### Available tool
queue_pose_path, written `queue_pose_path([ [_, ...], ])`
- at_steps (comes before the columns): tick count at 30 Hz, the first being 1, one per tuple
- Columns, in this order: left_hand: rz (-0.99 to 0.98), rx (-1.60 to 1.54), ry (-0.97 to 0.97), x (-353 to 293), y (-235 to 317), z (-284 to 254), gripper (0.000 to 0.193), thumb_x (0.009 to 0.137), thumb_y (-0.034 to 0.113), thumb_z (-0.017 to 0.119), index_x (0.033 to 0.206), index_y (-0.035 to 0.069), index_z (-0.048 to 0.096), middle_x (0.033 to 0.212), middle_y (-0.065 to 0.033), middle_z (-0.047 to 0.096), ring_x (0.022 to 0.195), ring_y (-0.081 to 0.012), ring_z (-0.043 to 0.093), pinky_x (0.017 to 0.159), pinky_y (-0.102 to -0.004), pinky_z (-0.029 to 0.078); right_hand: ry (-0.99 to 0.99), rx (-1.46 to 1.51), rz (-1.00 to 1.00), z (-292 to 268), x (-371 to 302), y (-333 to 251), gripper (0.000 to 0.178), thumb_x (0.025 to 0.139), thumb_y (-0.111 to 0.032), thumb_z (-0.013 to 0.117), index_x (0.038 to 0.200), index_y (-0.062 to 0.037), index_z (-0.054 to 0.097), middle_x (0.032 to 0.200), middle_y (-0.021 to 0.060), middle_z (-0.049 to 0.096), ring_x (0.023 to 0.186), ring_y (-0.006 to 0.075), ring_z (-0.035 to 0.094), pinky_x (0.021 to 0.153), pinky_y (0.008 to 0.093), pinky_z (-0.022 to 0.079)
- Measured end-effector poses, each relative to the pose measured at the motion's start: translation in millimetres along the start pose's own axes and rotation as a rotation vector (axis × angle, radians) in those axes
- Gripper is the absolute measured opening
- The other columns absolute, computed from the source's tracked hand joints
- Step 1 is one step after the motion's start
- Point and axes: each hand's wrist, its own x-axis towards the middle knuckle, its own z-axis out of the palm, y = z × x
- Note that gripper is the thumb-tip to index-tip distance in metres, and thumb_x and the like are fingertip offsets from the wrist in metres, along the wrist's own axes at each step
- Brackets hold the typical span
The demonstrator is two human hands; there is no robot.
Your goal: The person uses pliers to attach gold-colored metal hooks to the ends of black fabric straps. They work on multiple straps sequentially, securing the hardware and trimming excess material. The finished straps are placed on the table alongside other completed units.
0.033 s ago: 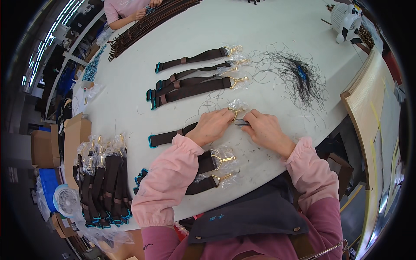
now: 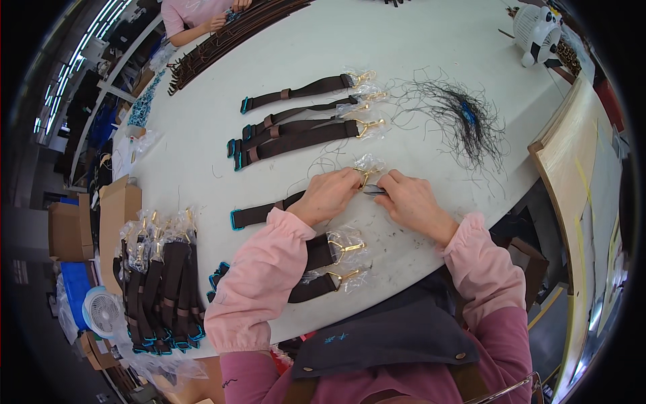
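My left hand (image 2: 331, 195) is closed on a dark brown strap (image 2: 256, 215) close to its gold clasp (image 2: 367, 176), which is wrapped in clear plastic. The strap's other end, with a blue-covered buckle (image 2: 235, 219), lies on the table to the left. In my closed right hand (image 2: 412, 202) are small thread snips (image 2: 374, 190); their grey blades point left, close to the clasp, and the fingers hide the rest. Nearer to me, partly under my left sleeve, lie more straps (image 2: 313, 288) with plastic-wrapped gold clasps.
Several straps (image 2: 303, 135) lie beyond my hands. A tangle of dark thread (image 2: 474, 128) sits at the right. Many straps (image 2: 165, 283) hang at the table's left edge by a cardboard box (image 2: 120, 209). Across the table a person's hands (image 2: 219, 21) work beside brown strips (image 2: 235, 37).
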Motion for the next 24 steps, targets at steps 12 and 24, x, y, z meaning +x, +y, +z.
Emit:
queue_pose_path([
  [12, -0.320, -0.475, -0.204, 9, -13, -19, 0.010, 0.083, 0.011, 0.056, 0.081, 0.004, 0.050, 0.067, 0.0002, 0.047, 0.060, -0.0085, 0.043, 0.050, -0.0264, 0.037, 0.039, -0.072, -0.058, 0, 9, -10, 0.020, 0.074, -0.014, 0.065, 0.084, -0.0020, 0.052, 0.080, 0.0100, 0.055, 0.064, 0.0265, 0.061, 0.051, 0.0359, 0.047],
  [24, -0.464, -0.606, -0.270, 15, -12, -18, 0.011, 0.085, 0.012, 0.055, 0.078, 0.006, 0.049, 0.069, 0.0021, 0.047, 0.060, -0.0064, 0.043, 0.046, -0.0230, 0.038, 0.071, -0.167, -0.044, 12, 11, -19, 0.013, 0.067, -0.004, 0.059, 0.079, -0.0021, 0.053, 0.076, 0.0094, 0.055, 0.063, 0.0238, 0.062, 0.047, 0.0346, 0.048],
])
